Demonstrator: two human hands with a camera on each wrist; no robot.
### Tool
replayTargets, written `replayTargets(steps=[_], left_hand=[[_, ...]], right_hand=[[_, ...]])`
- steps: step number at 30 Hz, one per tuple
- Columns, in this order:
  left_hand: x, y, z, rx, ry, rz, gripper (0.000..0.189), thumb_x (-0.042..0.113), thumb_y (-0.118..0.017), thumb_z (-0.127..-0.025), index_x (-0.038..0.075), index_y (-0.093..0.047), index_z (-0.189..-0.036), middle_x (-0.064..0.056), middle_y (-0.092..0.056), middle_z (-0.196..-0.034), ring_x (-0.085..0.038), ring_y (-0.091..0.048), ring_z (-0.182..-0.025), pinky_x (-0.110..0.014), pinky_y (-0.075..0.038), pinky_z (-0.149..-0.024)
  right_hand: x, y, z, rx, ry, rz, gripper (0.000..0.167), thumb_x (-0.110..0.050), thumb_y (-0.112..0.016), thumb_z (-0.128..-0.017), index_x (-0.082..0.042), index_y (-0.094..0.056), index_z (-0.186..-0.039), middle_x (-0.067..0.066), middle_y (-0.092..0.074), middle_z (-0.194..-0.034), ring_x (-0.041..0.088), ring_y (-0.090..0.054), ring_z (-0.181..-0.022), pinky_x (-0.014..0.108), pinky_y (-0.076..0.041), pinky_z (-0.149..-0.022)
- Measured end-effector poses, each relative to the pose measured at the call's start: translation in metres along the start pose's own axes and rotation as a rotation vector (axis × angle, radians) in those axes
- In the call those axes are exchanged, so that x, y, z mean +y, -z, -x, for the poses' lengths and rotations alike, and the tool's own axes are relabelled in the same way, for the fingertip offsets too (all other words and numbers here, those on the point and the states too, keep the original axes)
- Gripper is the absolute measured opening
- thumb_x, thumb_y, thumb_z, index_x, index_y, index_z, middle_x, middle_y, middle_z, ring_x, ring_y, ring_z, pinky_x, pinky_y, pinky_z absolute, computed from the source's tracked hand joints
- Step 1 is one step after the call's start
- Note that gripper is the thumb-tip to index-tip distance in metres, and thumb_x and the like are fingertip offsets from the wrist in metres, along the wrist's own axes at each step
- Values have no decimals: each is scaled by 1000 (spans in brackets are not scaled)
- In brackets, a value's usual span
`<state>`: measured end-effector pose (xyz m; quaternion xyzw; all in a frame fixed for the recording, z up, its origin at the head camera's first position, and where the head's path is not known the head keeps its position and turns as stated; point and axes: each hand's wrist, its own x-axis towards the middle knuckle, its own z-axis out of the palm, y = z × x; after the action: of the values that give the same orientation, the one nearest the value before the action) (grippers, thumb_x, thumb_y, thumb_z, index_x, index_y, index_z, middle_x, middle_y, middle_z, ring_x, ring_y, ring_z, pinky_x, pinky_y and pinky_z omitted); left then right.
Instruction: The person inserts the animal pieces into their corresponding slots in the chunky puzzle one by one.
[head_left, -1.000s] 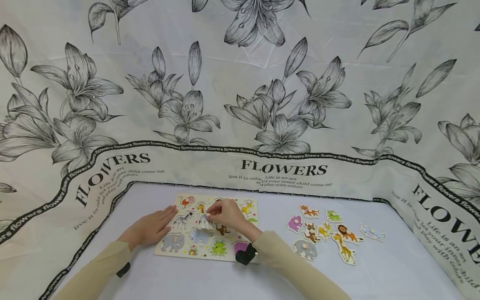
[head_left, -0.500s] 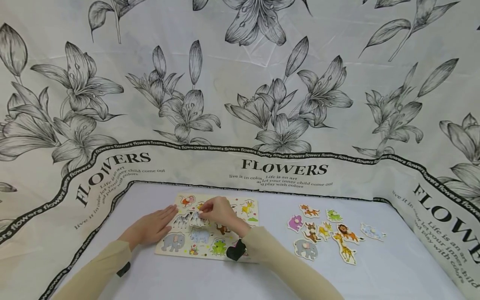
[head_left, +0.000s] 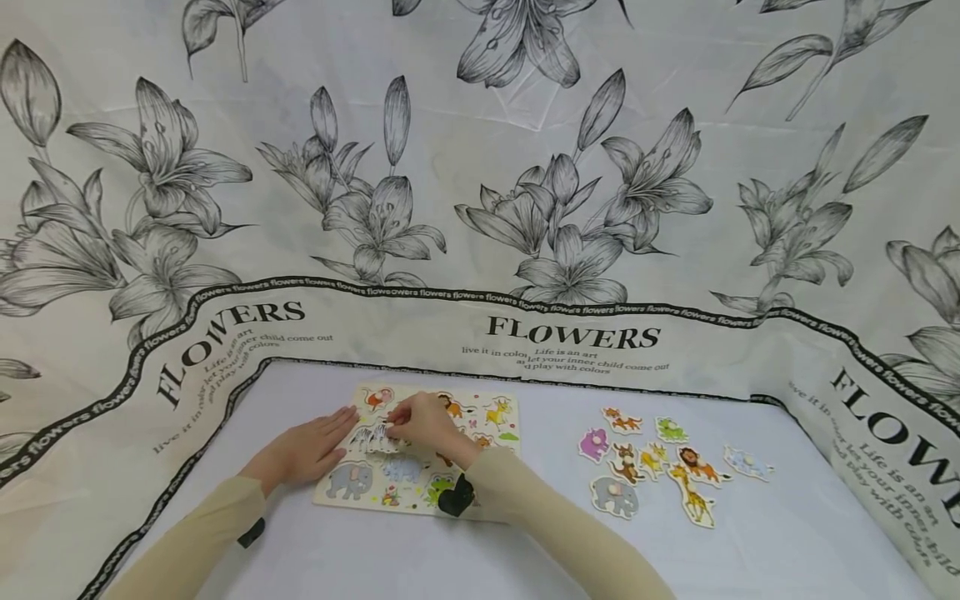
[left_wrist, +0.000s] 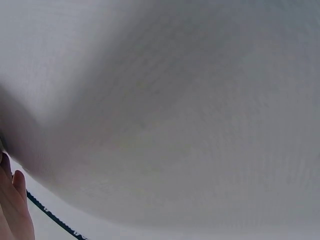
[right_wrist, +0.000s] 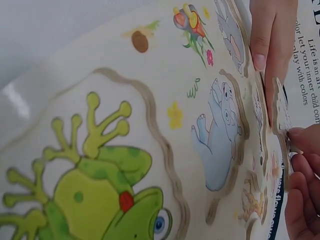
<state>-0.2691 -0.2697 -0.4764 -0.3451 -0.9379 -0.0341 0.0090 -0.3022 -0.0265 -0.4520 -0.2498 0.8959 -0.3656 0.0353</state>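
Pinches unseated zebra [head_left: 384,444], right hand [head_left: 422,419], over board [head_left: 333,502] | rests left hand [head_left: 303,450], fingers straight, at edge | nine animals [head_left: 652,458] apparently to go, right of hands!

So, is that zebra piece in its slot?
Out: the right hand pinches the zebra piece, and the right-wrist view shows it raised above the board.

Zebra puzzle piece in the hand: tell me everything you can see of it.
The zebra puzzle piece is a thin, flat cutout, apparently wood, with black stripes on white and a pale edge. The right hand pinches it over the left side of the puzzle board; whether it touches the board is unclear.
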Motion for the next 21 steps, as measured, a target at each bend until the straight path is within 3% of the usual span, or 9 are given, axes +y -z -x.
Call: replayTargets(steps=[5, 13, 21], left_hand=[[-2, -4, -1, 29, -18, -16, 55, 26, -45, -100, -5, -37, -144, -22, -37, -151, -38, -38, -138, -48, -39, -110], [-1, -2, -2, -36, 24, -10, 56, 30, -40, -101, -4, -34, -146, -19, -32, -154, -36, -33, -142, -47, -35, -114], [-2, -3, -2, -36, 32, -13, 57, 31, -40, -101, -4, -34, -146, -19, -32, -155, -36, -33, -142, -46, -34, -115]], right_hand=[[-1, -8, -5, 18, -8, 12, 14, -19, -77, -82, -9, -77, -92, -1, -73, -79, -2, -58, -63, 12, -48, -58], [-3, -18, -8, 24, -34, 26, 14, -20, -74, -84, -9, -76, -93, -5, -70, -76, -3, -55, -63, 12, -47, -58], [-2, -23, -12, 81, -13, 63, 13, -21, -75, -83, -11, -77, -91, -5, -70, -75, -3, -54, -61, 11, -45, -56]])
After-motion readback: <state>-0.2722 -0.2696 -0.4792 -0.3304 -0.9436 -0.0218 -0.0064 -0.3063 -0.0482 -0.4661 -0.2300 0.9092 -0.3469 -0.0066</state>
